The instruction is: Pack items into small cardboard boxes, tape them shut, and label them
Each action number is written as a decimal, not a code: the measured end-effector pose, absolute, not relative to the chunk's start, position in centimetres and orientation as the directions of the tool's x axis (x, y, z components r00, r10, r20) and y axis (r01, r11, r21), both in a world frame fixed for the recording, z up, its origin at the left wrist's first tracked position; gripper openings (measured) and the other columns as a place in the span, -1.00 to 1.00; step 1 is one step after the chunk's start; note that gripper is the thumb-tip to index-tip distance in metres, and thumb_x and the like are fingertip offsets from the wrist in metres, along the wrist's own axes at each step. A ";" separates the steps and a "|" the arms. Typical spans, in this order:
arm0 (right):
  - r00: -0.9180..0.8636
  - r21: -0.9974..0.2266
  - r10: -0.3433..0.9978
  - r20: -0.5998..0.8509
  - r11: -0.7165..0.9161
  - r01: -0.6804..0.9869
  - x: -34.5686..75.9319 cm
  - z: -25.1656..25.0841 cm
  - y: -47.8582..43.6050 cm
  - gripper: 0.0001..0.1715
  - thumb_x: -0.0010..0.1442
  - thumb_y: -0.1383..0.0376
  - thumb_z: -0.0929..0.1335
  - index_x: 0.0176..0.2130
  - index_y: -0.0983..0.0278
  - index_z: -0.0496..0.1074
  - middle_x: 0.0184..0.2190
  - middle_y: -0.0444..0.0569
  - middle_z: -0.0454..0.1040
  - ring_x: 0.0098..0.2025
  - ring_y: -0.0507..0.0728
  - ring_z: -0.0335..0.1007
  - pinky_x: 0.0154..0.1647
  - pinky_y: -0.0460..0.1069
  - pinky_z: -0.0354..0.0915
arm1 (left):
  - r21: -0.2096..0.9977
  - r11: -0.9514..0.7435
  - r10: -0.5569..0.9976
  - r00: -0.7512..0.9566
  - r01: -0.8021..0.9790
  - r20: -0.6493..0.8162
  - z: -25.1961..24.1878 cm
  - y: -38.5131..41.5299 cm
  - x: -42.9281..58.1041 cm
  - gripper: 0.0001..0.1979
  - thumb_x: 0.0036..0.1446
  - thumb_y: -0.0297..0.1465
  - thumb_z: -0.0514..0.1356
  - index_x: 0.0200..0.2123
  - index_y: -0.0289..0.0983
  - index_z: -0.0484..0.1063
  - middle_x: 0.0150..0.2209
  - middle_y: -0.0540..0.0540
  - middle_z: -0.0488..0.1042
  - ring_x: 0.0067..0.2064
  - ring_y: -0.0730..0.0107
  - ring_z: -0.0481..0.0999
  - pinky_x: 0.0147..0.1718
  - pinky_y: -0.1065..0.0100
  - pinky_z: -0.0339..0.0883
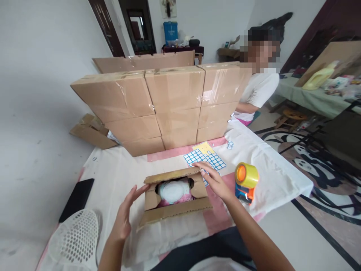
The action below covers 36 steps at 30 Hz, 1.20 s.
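An open cardboard box (175, 215) lies in front of me on the cloth-covered table, its long flaps raised. Inside it, a rounded white item (172, 192) shows above something pink with printing. My left hand (126, 210) is at the box's left end, fingers apart, with fingertips at the upper left corner. At the upper right corner, my right hand (213, 180) touches the far flap with its fingers spread. Neither hand grips anything.
Stacked cardboard boxes (175, 90) form a wall at the table's back. A yellow tape roll on a dispenser (246, 180) stands right. A white perforated basket (76, 237) and a black flat object (76, 197) lie left. Behind the boxes at right sits a person (261, 88).
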State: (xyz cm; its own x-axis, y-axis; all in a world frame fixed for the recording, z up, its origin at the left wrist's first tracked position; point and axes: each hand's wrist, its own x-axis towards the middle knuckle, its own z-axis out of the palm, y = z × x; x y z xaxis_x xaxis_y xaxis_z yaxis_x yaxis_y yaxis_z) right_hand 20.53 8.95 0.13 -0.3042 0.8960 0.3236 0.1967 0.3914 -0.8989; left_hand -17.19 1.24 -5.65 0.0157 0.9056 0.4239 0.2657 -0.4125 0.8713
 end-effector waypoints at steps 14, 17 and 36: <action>0.275 -0.579 0.766 0.581 0.152 0.801 30.6 -2.4 4.4 -0.32 0.29 0.09 0.34 0.32 0.22 0.27 0.35 0.24 0.12 0.39 0.43 0.01 0.35 0.44 0.01 | 0.864 -0.229 0.848 -0.344 0.448 0.403 -3.9 2.5 -9.0 -0.55 0.18 -0.19 0.27 0.11 -0.16 0.38 0.20 -0.19 0.28 0.31 0.01 0.26 0.34 -0.07 0.10; 0.631 -0.863 0.701 0.333 -0.043 0.503 35.0 -4.0 4.4 -0.02 0.12 -0.08 0.41 0.33 0.36 0.18 0.28 0.37 0.16 0.32 0.49 0.15 0.23 0.41 0.22 | 0.880 -0.231 0.900 -0.253 0.415 0.356 -4.1 2.3 -9.1 -0.46 0.24 -0.19 0.20 0.27 -0.06 0.29 0.40 -0.14 0.15 0.44 -0.08 0.08 0.41 -0.18 -0.12; 0.211 -0.983 0.961 0.178 0.182 0.002 36.0 -7.1 2.1 -0.45 0.13 0.04 0.45 0.01 0.31 0.47 -0.10 0.09 0.60 -0.06 0.29 0.53 0.00 0.16 0.42 | 0.010 -0.312 0.824 0.265 0.950 0.501 -2.1 2.5 -3.3 -0.31 0.13 0.07 0.20 0.16 -0.27 0.51 0.17 -0.34 0.51 0.08 -0.16 0.52 0.07 -0.05 0.34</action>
State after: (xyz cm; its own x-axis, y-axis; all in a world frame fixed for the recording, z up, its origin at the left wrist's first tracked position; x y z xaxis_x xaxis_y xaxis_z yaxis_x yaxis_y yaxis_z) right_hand 36.03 2.10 -7.09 0.2106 0.9613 0.1778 0.0018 0.1815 -0.9834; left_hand -3.33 2.45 -2.13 0.2649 0.8236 0.5015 0.9501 -0.3118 0.0102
